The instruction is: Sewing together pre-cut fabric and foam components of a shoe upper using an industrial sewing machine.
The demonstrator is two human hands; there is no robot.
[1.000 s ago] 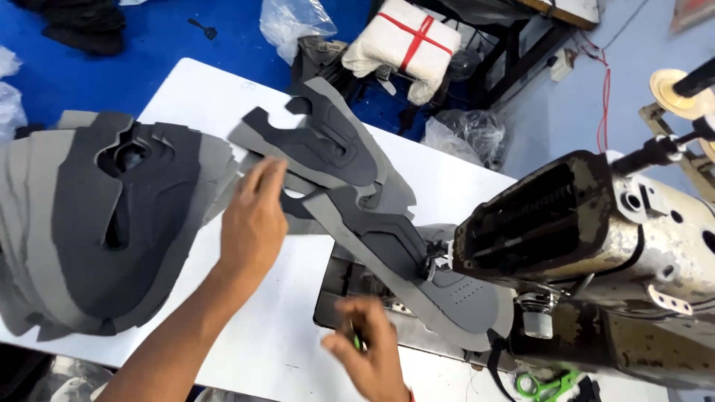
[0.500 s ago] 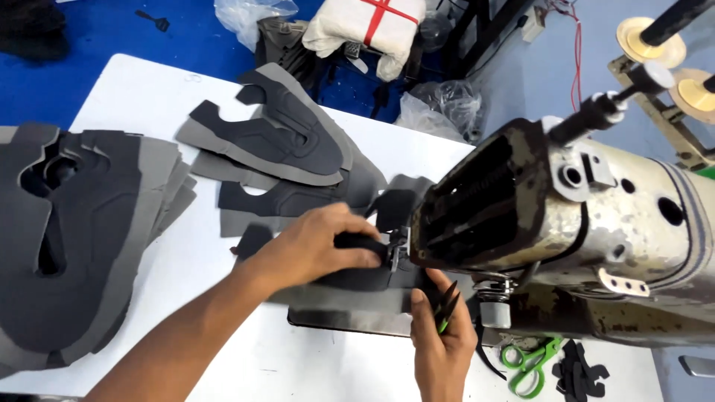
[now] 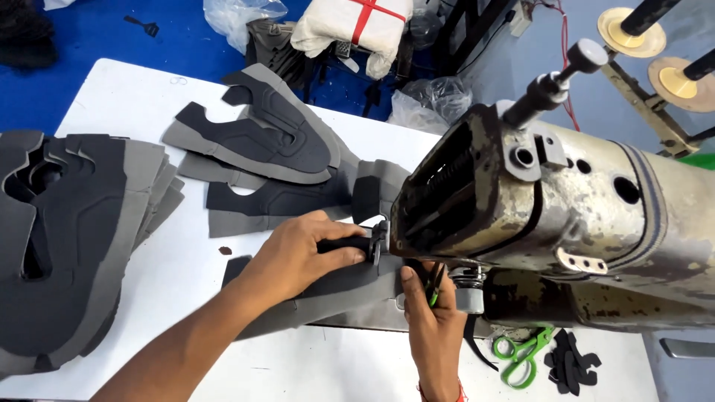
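Observation:
My left hand [image 3: 302,253] lies flat on a grey and black shoe upper piece [image 3: 328,286], pressing it onto the bed of a worn sewing machine [image 3: 551,216]. My right hand [image 3: 432,316] sits just below the needle area, its thumb on the same piece. Its fingers close around a small green-handled thread snipper [image 3: 434,286]. The needle itself is hidden behind the machine head.
A stack of grey and black cut uppers [image 3: 67,238] lies at the left of the white table [image 3: 119,89]. More uppers [image 3: 261,141] lie at the centre back. Green scissors [image 3: 521,356] and small black cut pieces [image 3: 570,361] rest at the lower right. Bags and a white bundle [image 3: 350,26] lie on the blue floor.
The view has shifted slightly. Both hands have stayed at the needle area on the upper piece, the right hand a little closer to the presser foot.

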